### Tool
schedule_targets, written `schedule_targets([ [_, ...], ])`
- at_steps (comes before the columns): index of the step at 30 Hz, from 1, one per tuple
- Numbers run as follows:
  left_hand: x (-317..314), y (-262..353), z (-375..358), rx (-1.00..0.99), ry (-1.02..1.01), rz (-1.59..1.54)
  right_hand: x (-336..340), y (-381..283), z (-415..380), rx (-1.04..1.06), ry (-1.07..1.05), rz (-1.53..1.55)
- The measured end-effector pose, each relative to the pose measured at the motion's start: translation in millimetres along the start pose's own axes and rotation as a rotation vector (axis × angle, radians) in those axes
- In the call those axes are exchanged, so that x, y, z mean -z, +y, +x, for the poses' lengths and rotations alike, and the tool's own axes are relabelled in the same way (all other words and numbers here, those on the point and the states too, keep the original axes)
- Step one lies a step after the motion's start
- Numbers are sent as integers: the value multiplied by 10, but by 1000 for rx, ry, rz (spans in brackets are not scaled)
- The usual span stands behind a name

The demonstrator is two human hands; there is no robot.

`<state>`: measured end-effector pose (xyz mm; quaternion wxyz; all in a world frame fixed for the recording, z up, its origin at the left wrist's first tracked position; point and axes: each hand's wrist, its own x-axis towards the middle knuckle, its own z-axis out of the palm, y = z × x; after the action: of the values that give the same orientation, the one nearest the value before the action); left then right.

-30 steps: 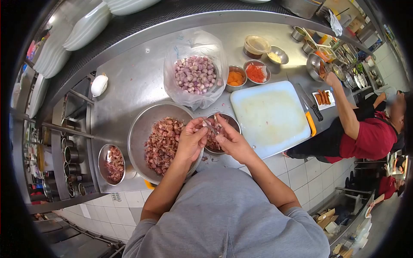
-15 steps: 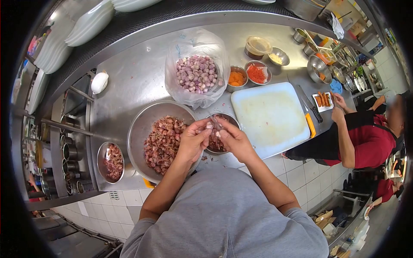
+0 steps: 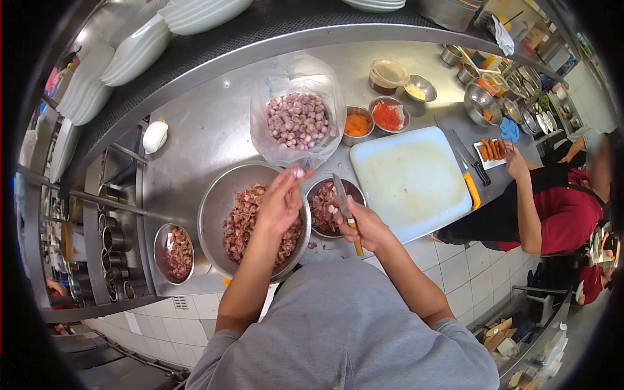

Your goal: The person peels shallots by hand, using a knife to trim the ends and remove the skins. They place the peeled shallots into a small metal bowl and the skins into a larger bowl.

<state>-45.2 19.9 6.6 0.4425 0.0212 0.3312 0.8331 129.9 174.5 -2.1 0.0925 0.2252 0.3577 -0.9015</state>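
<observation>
My left hand pinches a small pale shallot at its fingertips, just below the clear plastic bag of peeled purple-white shallots. In my right hand is a small knife with a yellow handle, its blade pointing up and away from me. That hand hovers at the right rim of a small metal bowl holding reddish shallot skins. Beneath my left wrist, a large steel bowl contains reddish-brown unpeeled shallots.
Right of my hands lies a white cutting board, beside a yellow-handled knife and a black-handled knife. Bowls of orange pieces and red strips stand behind it. A person in red works at right. Plates line the overhead shelf.
My hands were together over the small bowl and have moved apart. The left has gone up toward the bag with the shallot; the knife now shows plainly in the right.
</observation>
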Motion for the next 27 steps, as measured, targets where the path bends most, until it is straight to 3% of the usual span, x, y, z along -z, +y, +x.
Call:
schedule_targets([
  [4, -79, 383, 657, -66, 107, 341, -38, 13, 23, 28, 17, -121],
  [6, -63, 511, 922, -437, 290, 999, 45, 73, 109, 12, 62, -199],
  [9, -80, 591, 779, -431, 282, 1036, 112, 125, 126, 92, 185, -327],
  [12, -158, 348, 222, -104, 273, 1002, 112, 67, 51, 196, 222, -375],
  [17, 39, -222, -196, 63, 34, 987, 28, 73, 125, 230, 230, -448],
  [21, 2, -270, -295, 41, 34, 1063, -180, 88, 248, 281, 222, -617],
  [24, -39, -275, -383, -152, -107, 978, -195, 27, 305, 122, 135, -524],
  [27, 27, -208, -446, -122, -156, 1028, -224, 16, 279, 86, 165, -502],
])
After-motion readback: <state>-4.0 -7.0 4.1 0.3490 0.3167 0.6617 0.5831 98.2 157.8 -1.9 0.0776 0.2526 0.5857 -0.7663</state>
